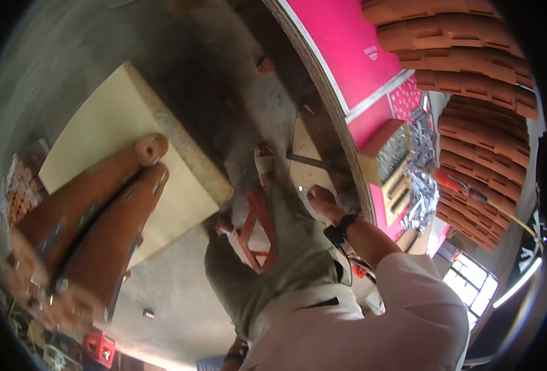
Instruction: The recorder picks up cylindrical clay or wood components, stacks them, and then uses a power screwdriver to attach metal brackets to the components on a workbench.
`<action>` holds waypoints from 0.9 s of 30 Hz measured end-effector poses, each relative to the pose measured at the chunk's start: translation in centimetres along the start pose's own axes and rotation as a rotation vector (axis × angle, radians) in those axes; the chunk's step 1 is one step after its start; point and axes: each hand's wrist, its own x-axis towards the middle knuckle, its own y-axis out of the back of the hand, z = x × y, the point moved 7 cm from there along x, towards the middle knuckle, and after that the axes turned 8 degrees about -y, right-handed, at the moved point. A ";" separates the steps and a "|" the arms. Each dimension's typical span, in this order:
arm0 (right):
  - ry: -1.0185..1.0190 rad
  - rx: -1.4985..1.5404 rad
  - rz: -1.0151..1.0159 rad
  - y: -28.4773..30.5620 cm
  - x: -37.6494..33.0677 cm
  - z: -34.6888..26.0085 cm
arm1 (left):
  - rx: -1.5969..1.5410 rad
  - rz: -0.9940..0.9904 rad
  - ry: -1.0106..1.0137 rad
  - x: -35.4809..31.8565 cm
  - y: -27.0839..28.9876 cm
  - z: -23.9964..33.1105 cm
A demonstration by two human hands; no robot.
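Note:
My right hand (321,201) hangs beside the edge of the pink-covered table (363,52), its fingers curled. Whether it holds something I cannot make out. A dark band and watch sit on that wrist. Of my left arm, only a stretch near the wrist with a dark band shows at the lower edge; my left hand (236,349) is mostly hidden beside my shirt. To the left, two long orange-brown pieces (109,229) with small metal fittings rest on a cream-topped block (94,133). An open cardboard box (388,133) of small metal parts stands on the table, near loose silver metal fittings (423,191).
Stacked orange-brown curved, notched pieces (465,59) fill the right side. A red-handled tool (451,180) lies by the silver fittings. A red stool frame (248,226) stands between my legs, and a small red plastic stool (100,349) is at lower left.

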 end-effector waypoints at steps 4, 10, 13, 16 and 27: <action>0.116 0.155 0.247 1.5 15.3 -3.2 | 0.009 0.040 -0.007 6.6 -2.3 2.6; -0.058 -0.174 0.674 2.4 32.7 -2.8 | -0.035 0.517 -0.254 16.0 0.4 7.3; 0.312 0.204 0.588 7.3 39.1 0.8 | -0.072 0.675 -0.367 18.8 0.6 8.9; 0.227 -0.254 0.513 4.9 41.6 -2.4 | -0.165 0.791 -0.443 18.5 2.4 9.2; 0.074 -0.243 0.451 5.9 45.8 0.1 | 0.144 0.288 -0.659 20.7 -14.0 24.6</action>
